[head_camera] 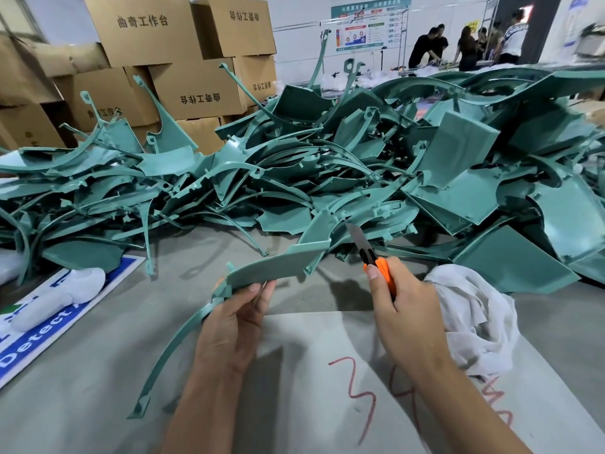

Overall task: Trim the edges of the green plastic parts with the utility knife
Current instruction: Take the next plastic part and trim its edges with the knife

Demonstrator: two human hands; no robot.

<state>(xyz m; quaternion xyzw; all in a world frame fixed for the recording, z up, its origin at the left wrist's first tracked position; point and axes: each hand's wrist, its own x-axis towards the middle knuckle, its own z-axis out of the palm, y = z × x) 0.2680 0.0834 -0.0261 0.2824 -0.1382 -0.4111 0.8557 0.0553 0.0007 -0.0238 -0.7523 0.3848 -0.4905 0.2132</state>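
Note:
My left hand (pixel 230 326) grips a green plastic part (pixel 278 263) by its near edge and holds it above the grey table (pixel 98 371). A long curved arm of the part sweeps down to the left. My right hand (pixel 406 319) grips an orange utility knife (pixel 376 263) with its blade extended. The blade tip points up and away, just right of the part's far end and not touching it. A large heap of green plastic parts (pixel 327 165) covers the table behind.
A crumpled white cloth (pixel 474 319) lies right of my right hand. A blue and white sign (pixel 39 332) with a white wrapped object (pixel 55 298) lies at the left. Cardboard boxes (pixel 183 60) are stacked at the back left. Several people (pixel 468 44) stand far behind.

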